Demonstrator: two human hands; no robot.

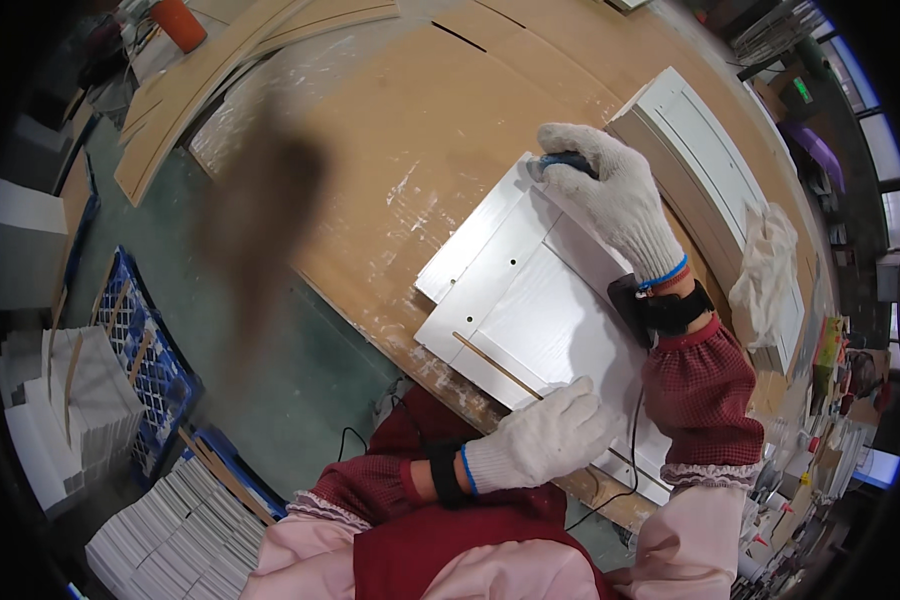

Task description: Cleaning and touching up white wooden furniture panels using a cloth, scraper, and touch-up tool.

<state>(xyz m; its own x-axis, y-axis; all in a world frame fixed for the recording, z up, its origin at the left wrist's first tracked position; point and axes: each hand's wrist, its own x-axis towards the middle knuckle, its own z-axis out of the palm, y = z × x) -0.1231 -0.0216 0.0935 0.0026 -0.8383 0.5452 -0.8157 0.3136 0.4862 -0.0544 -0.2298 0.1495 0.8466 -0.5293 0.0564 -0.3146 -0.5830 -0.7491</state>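
A white panelled door board point(530, 300) lies flat on the brown workbench point(420, 130), with two small holes near its left edge. My left hand point(545, 435), in a white knit glove, presses down on the board's near edge, beside a thin wooden stick point(495, 365) lying on the panel. My right hand point(615, 195), also gloved, is closed over a small dark blue block point(567, 160) at the board's far corner. Both forearms wear red sleeve covers and black wrist straps.
A stack of white panels point(695, 150) with a crumpled white rag point(767, 265) sits to the right. Curved wooden strips point(200, 90) lie at the bench's far left. On the floor are stacked white boards point(170, 530) and a blue crate point(150, 340). A brown blur smears the view left of centre.
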